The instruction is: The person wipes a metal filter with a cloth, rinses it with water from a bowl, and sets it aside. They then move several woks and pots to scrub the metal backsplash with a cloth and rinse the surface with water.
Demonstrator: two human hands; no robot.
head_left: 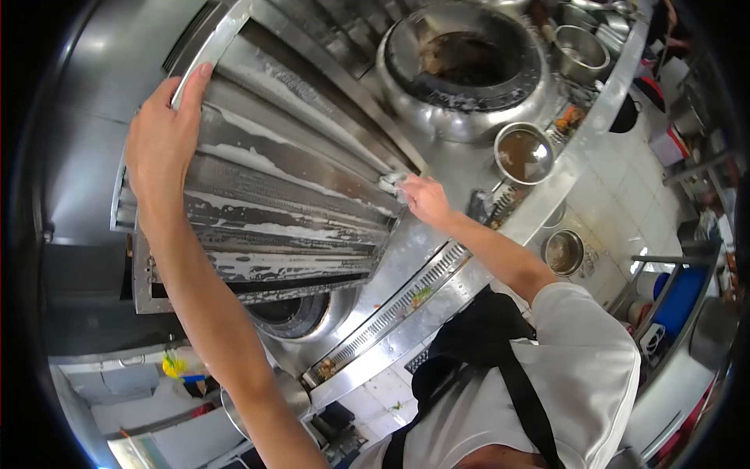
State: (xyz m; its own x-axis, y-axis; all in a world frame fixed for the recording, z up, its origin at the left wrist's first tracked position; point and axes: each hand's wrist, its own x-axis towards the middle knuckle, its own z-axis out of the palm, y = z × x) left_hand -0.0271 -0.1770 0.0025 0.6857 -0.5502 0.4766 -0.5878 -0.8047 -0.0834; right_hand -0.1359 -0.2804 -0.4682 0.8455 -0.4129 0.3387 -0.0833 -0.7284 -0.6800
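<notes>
A large stainless steel baffle filter (289,176), ribbed lengthwise and streaked with white suds, stands tilted over the cooking range. My left hand (162,148) is closed over its upper left edge, fingers hooked around the rim. Near the opposite end, my right hand (426,201) is closed on a small greyish-white scrubbing pad (393,183), pressed against the ends of the ribs. Foam lies thickest along the lower ribs. The fingertips of my right hand are partly hidden by the pad.
A round wok burner (465,66) sits beyond the filter, another (293,313) partly beneath it. A pot of brown liquid (523,154) stands by the slotted drain channel (414,289), which holds food scraps. Another pot (563,252) is on the tiled floor side.
</notes>
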